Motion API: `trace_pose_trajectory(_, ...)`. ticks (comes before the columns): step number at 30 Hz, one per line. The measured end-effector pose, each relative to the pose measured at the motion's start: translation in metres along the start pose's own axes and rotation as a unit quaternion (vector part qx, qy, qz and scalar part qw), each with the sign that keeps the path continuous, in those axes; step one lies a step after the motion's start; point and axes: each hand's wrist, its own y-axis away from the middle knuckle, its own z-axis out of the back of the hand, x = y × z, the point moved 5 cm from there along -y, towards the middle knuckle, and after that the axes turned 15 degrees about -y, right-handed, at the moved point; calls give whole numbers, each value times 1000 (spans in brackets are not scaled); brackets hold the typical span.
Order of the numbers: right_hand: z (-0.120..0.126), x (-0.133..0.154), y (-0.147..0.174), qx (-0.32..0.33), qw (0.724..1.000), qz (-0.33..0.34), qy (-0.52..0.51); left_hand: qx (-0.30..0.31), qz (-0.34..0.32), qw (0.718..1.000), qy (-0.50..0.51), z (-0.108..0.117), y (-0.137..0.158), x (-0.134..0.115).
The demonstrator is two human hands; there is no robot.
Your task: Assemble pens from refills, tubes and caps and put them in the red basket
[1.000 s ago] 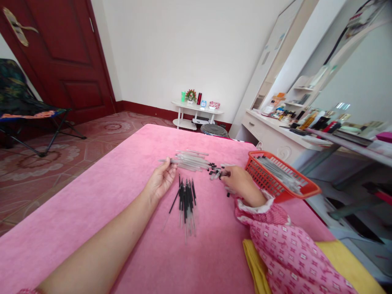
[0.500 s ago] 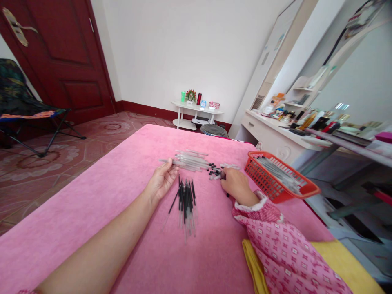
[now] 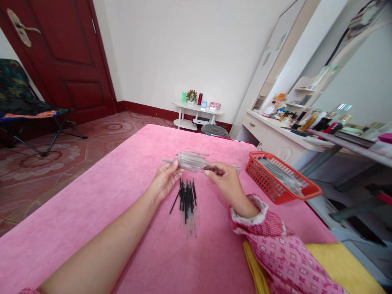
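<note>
My left hand [image 3: 167, 179] is closed, thumb against fingers, around a slim translucent pen barrel [image 3: 167, 161] whose end sticks out to the left. Just across from it, my right hand [image 3: 225, 178] pinches a small dark piece [image 3: 208, 167], close to the right ends of the barrels. Whether that piece touches the held barrel cannot be made out. Behind and between the hands lies a pile of clear pen barrels [image 3: 192, 155]. Nearer to me, a fanned bundle of black pen refills [image 3: 187, 198] rests on the pink cloth. Small clear parts [image 3: 237, 168] show partly behind my right hand.
An orange-red plastic basket [image 3: 260, 176] filled with grey pens [image 3: 280, 173] stands at the table's right edge. A yellow cloth [image 3: 343, 261] lies under my right sleeve. Beyond are a cluttered dressing table [image 3: 272, 130], a low white stand [image 3: 183, 104] and a folding chair [image 3: 27, 102].
My right hand has moved left from the small black parts to the barrel ends, now with a dark piece in its fingers. My left hand has barely moved.
</note>
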Motion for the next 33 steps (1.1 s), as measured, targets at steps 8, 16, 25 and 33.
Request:
trace_pose_trajectory(8,-14,-8,5,11,994,-60,-91,25,-6,998,-53,-8,4,2)
trace_pose_trajectory(16,-16,-12,7,14,995,-61,-78,38,-12,996,-81,-10,5,5)
trace_pose_trajectory(25,-15,-13,8,16,998,-39,-45,29,-16,996,-85,-13,7,1)
trace_pose_trajectory(33,-14,-13,8,7,999,-30,-18,25,-16,995,-93,-16,10,-1)
